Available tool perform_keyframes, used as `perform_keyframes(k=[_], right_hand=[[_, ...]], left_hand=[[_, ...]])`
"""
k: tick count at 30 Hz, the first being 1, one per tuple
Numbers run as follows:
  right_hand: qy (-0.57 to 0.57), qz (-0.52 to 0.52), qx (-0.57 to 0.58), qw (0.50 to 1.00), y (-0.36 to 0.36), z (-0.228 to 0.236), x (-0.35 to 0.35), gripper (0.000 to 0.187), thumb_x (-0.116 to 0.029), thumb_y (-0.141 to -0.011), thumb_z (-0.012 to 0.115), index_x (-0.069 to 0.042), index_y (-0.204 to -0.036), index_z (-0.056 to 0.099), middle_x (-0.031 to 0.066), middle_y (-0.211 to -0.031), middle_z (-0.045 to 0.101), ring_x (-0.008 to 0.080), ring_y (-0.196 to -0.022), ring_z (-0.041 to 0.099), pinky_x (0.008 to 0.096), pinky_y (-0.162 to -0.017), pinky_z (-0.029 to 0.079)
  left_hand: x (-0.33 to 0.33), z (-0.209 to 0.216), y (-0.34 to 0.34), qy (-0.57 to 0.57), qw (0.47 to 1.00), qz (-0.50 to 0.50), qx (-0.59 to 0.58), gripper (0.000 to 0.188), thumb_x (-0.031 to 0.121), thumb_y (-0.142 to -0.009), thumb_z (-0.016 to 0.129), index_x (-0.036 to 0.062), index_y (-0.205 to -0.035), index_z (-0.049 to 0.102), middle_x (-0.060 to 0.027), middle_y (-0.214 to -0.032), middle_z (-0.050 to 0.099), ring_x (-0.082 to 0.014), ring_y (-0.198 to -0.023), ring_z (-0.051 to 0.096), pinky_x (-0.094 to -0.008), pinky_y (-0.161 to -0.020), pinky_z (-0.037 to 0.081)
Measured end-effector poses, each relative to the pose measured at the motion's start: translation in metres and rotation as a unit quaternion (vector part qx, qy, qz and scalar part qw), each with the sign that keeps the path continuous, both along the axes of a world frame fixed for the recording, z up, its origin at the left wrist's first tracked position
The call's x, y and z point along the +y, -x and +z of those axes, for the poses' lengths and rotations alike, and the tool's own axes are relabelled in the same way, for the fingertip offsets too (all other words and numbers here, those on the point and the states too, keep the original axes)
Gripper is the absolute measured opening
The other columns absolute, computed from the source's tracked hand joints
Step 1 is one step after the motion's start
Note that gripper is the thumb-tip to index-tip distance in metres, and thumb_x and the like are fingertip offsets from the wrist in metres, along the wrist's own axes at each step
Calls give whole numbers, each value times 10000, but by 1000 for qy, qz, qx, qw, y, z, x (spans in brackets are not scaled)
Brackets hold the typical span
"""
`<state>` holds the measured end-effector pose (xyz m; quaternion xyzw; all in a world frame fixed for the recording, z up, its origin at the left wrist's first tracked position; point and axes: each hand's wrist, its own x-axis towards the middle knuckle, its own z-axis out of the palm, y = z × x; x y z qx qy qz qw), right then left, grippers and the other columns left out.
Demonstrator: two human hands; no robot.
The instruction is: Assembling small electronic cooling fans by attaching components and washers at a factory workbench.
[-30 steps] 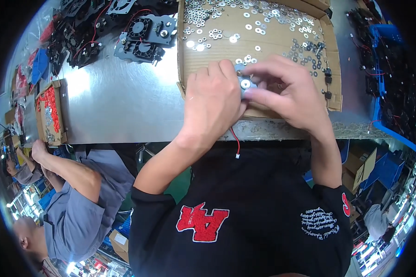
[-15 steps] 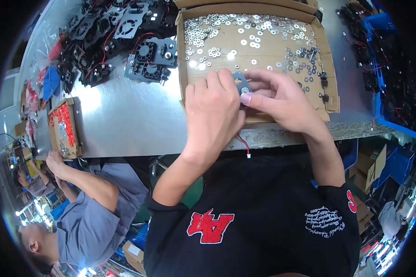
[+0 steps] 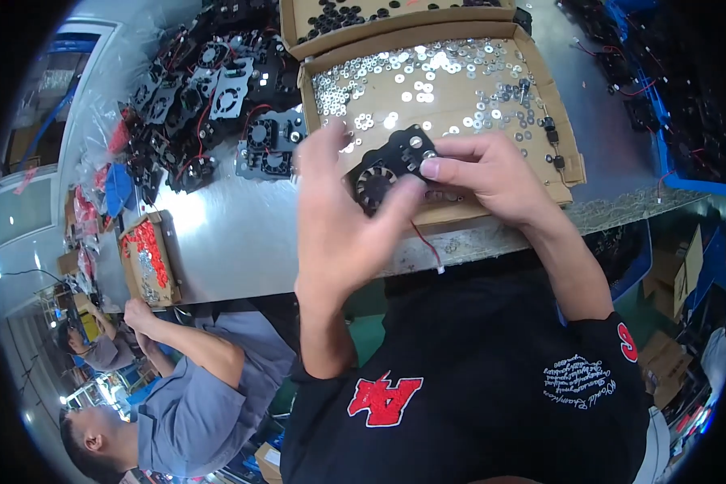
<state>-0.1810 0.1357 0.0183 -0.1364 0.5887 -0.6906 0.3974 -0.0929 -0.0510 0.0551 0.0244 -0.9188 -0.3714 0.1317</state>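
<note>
A black fan assembly (image 3: 395,155), a plate with a round fan at one end and bright screws at the other, is tilted over the front of the cardboard tray (image 3: 452,211). Thumb and fingers of my right hand (image 3: 492,173) pinch its screw end. Below it hangs a red and black wire (image 3: 426,242) with a white connector. My left hand (image 3: 339,234) is off to the left of the assembly, somewhat blurred, its thumb and fingers apart with nothing held. Loose washers and nuts (image 3: 418,87) lie scattered in the tray behind both hands.
More fan assemblies (image 3: 270,145) are heaped at the back left. Black parts fill another cardboard tray (image 3: 395,20) behind. A blue bin (image 3: 686,184) stands at the right. A co-worker's hand (image 3: 139,315) is beside a small box of red pieces (image 3: 172,274).
My left hand has let go of the fan assembly and moved left, its fingers spreading. The assembly's fan now shows, still held in my right hand. The whole view has shifted.
</note>
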Motion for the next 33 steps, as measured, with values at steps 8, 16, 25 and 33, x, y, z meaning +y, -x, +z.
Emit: perform_keyframes(k=[8, 16, 25, 33], right_hand=[[127, -119, -15, 985, -30, 12, 2, 266, -112, -941, 664, 59, -1143, 688, 37, -968, 678, 83, -840, 611, 229, -783, 481], [-8, -195, 249, 949, -43, -2, 3, 229, -86, -861, 726, 24, -1062, 719, 99, -906, 663, 148, -787, 629, 284, -687, 493], [-32, -206, 342, 916, -42, -2, 10, 262, -52, -812, 754, 31, -1055, 702, 136, -972, 678, 218, -828, 647, 309, -737, 512], [-46, -283, 347, 893, -43, 8, 0, 329, -31, -721, 811, -9, -1035, 714, 100, -960, 646, 204, -818, 641, 302, -725, 518]], left_hand=[[31, -35, -24, -652, 757, -41, -1, 694, 298, -853, 710, -14, -1402, 421, -132, -1274, 565, -232, -1159, 574, -379, -972, 488], [50, -20, -5, -535, 838, 68, -85, 365, 231, -1005, 564, 15, -1299, 558, -100, -1185, 656, -181, -1019, 665, -342, -842, 588], [44, -14, -9, -517, 849, 55, -98, 330, 188, -949, 672, -27, -1194, 621, -83, -1094, 677, -159, -976, 649, -320, -883, 542], [46, -20, -9, -517, 848, 95, -65, 326, 186, -962, 605, -17, -1216, 585, -127, -1066, 681, -203, -883, 700, -336, -724, 621]])
